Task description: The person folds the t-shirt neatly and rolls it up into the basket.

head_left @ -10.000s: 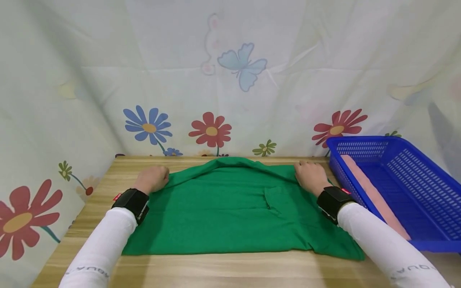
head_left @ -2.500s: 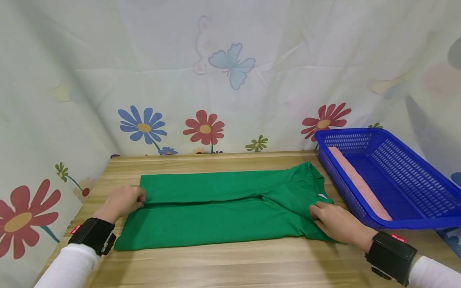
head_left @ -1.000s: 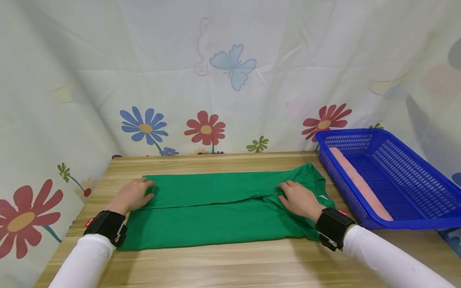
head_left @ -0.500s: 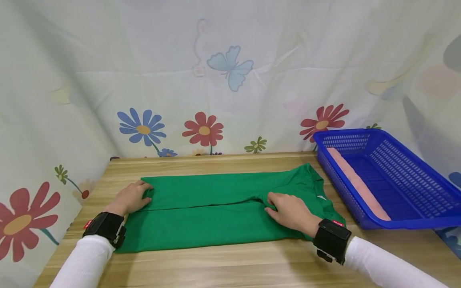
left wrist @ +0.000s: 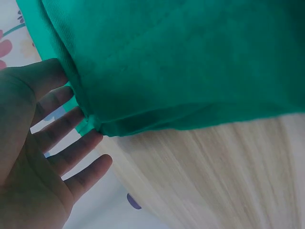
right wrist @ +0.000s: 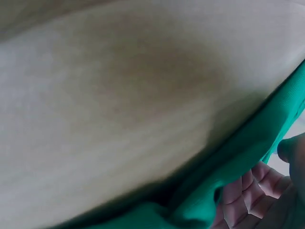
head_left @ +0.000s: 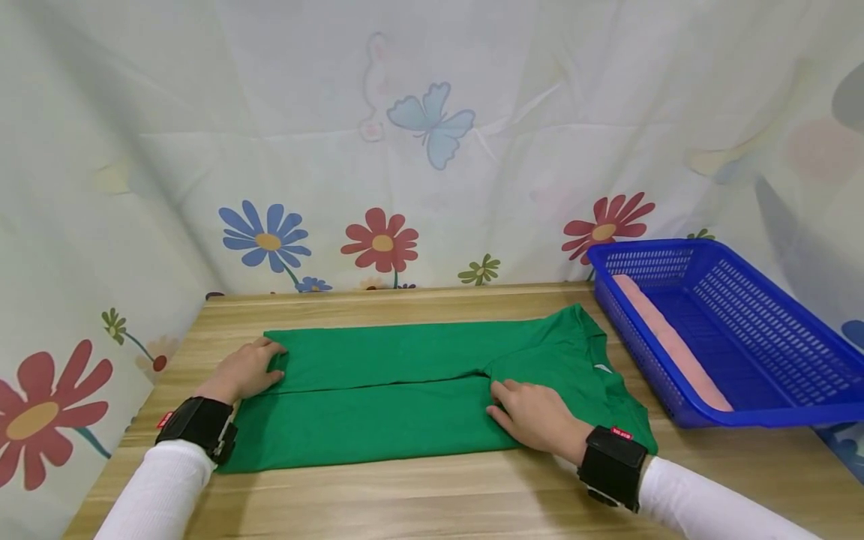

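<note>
A green T-shirt (head_left: 378,424) lies folded into a long strip on the wooden table (head_left: 351,502), its two long edges meeting along the middle. Its collar end, with a small white label (head_left: 603,368), is at the right. My left hand (head_left: 246,369) touches the strip's left end; in the left wrist view that hand (left wrist: 33,143) has its fingers spread along the fabric edge. My right hand (head_left: 536,416) rests on the near flap towards the collar end, fingers loosely bent. In the right wrist view, the shirt (right wrist: 248,148) runs beside the right hand's fingers (right wrist: 238,202).
A blue plastic basket (head_left: 783,418) stands on the right, close to the collar end. Along its left wall inside lies a folded pink cloth (head_left: 671,341). A flower-printed curtain (head_left: 432,187) hangs behind the table and at both sides.
Since ten seconds ago the shirt's far side has come down flat to the middle. In the last second my right hand has slid towards me over the near flap, while the left has hardly moved.
</note>
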{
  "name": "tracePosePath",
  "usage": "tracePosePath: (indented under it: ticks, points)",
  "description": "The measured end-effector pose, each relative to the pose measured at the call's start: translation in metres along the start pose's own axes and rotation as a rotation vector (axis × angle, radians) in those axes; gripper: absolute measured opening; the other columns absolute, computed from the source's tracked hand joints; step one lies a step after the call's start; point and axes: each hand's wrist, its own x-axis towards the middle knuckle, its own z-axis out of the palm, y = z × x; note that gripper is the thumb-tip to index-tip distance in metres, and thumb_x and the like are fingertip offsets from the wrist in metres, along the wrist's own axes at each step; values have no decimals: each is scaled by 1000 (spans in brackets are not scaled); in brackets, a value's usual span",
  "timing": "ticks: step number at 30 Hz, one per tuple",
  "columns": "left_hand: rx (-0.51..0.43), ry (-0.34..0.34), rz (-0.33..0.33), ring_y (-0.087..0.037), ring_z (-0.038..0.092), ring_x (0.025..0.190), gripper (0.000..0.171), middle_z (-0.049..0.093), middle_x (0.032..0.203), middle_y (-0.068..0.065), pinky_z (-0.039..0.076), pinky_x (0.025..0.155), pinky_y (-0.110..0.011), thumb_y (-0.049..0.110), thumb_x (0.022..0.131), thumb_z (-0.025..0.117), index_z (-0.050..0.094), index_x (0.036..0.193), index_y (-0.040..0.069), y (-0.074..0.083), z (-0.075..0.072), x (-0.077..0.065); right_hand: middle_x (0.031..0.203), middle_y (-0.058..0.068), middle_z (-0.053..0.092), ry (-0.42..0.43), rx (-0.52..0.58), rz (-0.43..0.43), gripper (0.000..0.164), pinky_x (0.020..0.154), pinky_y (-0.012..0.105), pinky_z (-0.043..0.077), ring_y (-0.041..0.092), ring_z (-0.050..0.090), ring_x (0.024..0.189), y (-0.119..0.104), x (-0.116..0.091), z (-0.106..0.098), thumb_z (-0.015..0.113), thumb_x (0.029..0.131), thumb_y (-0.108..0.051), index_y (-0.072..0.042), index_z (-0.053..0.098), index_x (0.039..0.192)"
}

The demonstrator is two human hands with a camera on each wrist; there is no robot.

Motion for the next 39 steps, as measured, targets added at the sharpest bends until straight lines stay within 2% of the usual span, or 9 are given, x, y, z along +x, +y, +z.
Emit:
tracePosePath:
  ticks: [5,9,13,17,19,22,29,34,39]
  points:
    - [23,12,13,-42,47,102,40,48,114,-25,38,80,-51,20,79,62,53,112,-2,2,-1,0,72,-6,48,76,27,75,9,51,23,39,9,47,63,7,4,-10,57,83,-26,-18,55,85]
    - [54,33,32,-41,46,102,41,49,114,-24,38,81,-51,21,80,62,54,112,-1,8,-1,1,100,10,54,124,32,175,33,67,37,46,26,53,88,22,10,-15,56,84,-26,-9,55,112]
    - [44,64,92,-41,44,106,47,47,118,-23,36,85,-50,26,81,61,50,117,0,22,2,4,124,21,42,11,34,292,48,75,51,43,40,43,107,37,11,-13,50,87,-31,-9,42,129]
    - [14,37,152,-40,40,113,56,41,126,-22,33,89,-51,33,81,59,43,126,2,38,7,8,132,24,33,-119,42,366,51,78,57,38,46,34,114,48,6,-6,46,89,-33,-9,36,133]
    - [5,-1,159,-40,37,116,61,38,130,-21,32,90,-52,37,81,58,40,129,4,44,8,9,133,24,32,-148,43,374,51,80,59,36,47,32,116,53,4,-2,44,90,-33,-9,34,134]
    - [-3,-54,142,-40,34,118,64,34,133,-21,31,90,-54,39,81,58,38,131,4,49,10,10,134,23,31,-148,36,356,52,82,61,33,47,29,118,60,3,4,43,90,-34,-9,34,134]
    - [-21,-129,93,-41,28,122,67,27,138,-19,29,92,-54,43,81,55,35,133,6,48,10,10,136,21,30,-146,34,306,52,84,63,29,46,26,121,74,12,10,43,90,-34,-10,33,134]
    - [-24,-146,86,-41,26,123,70,24,139,-19,28,93,-54,45,80,56,33,134,5,48,7,8,137,20,28,-165,36,284,52,86,63,27,45,24,122,81,20,11,42,90,-35,-11,31,135]
    - [11,-122,112,-40,29,122,72,27,138,-20,29,90,-56,47,79,56,34,133,5,52,8,6,137,21,27,-174,50,264,52,87,63,26,45,24,122,88,27,14,42,90,-35,-11,31,136]
